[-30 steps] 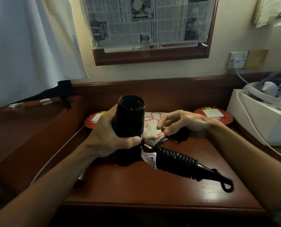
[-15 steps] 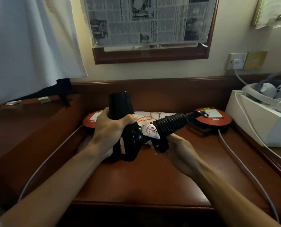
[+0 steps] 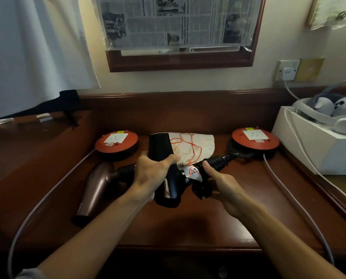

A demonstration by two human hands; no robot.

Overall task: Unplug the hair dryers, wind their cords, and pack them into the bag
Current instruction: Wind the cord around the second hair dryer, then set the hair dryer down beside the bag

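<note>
I see bare front room on the dark wooden table (image 3: 188, 224). My left hand (image 3: 150, 176) grips the black hair dryer (image 3: 164, 170) by its barrel mid-table; my right hand (image 3: 222, 184), fingers curled, holds its black coiled cord (image 3: 218, 162). The white drawstring bag (image 3: 196, 146) lies behind.

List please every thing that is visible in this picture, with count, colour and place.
black hair dryer: 1, black, centre, held over desk
coiled cord: 1, black, runs right from black dryer
brown hair dryer: 1, brown, lying at left on desk
bag: 1, white with orange string, back centre
socket reels: 2, red, back left and back right
desk: 1, dark wood
white box: 1, white, right
left hand: grips black dryer
right hand: holds cord near dryer
</note>
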